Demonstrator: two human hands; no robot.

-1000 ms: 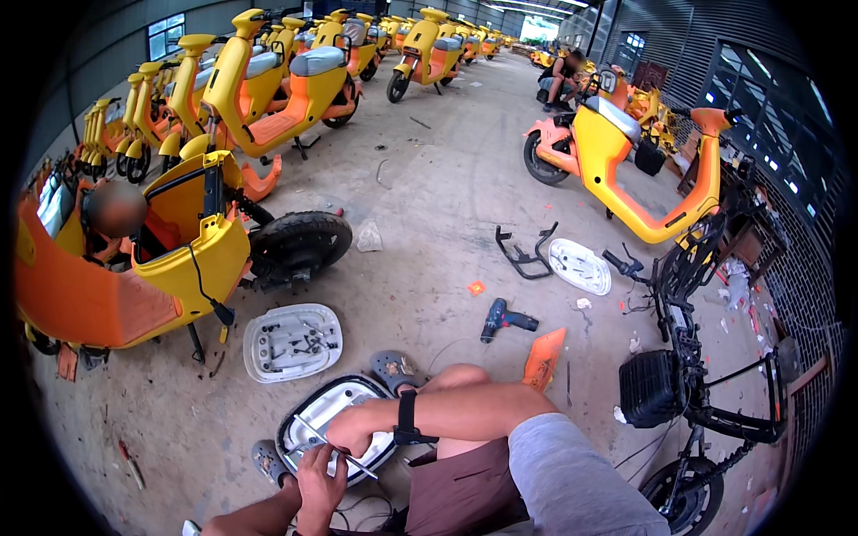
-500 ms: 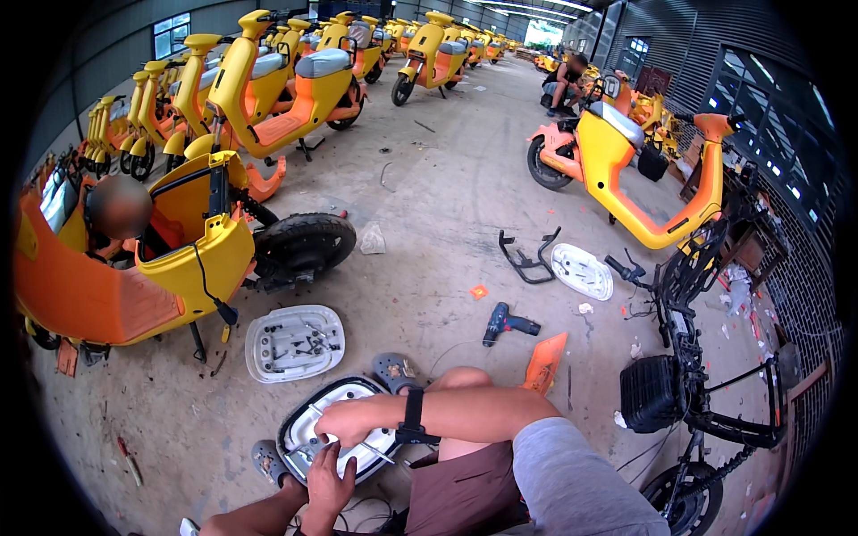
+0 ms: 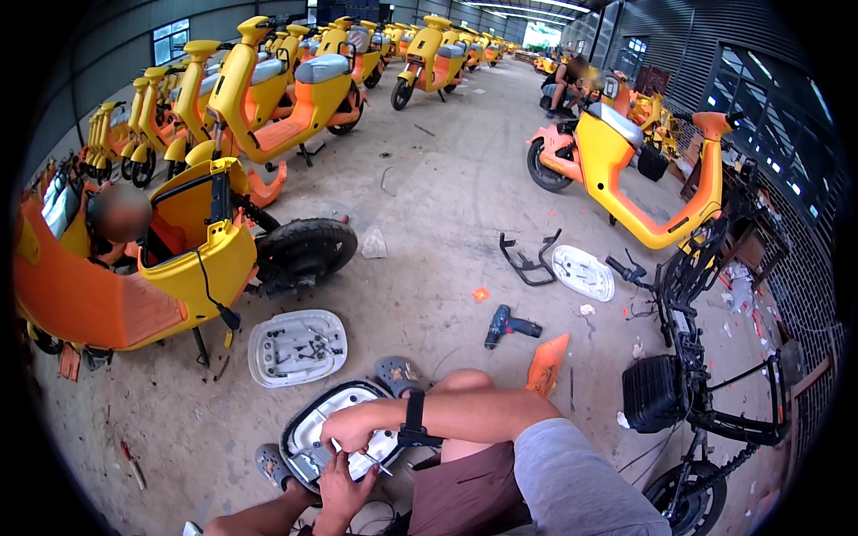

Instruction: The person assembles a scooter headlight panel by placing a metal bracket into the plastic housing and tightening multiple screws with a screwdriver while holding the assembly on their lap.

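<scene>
On the floor between my feet lies a white scooter seat base (image 3: 302,436) with a black rim. My right hand (image 3: 351,425), a black band round its wrist, reaches across it with curled fingers; what they grip is hidden. Just below it, my left hand (image 3: 347,487) comes up over the near rim. Its fingers stretch toward the right hand and its thumb stands apart. Beside the left fingertips a flat grey plate (image 3: 310,462) lies on the base. A thin light metal rod (image 3: 375,464) sticks out near the left thumb.
Another white seat base (image 3: 298,362) holding small dark parts lies beyond. A cordless drill (image 3: 511,327) and an orange panel (image 3: 546,364) lie to the right. A stripped scooter frame (image 3: 697,384) stands far right; a partly dismantled yellow scooter (image 3: 201,268) stands left.
Both hands have shifted slightly to the right over the seat base, and the right fingers look more tightly curled. More of the grey plate shows beside the left fingertips.
</scene>
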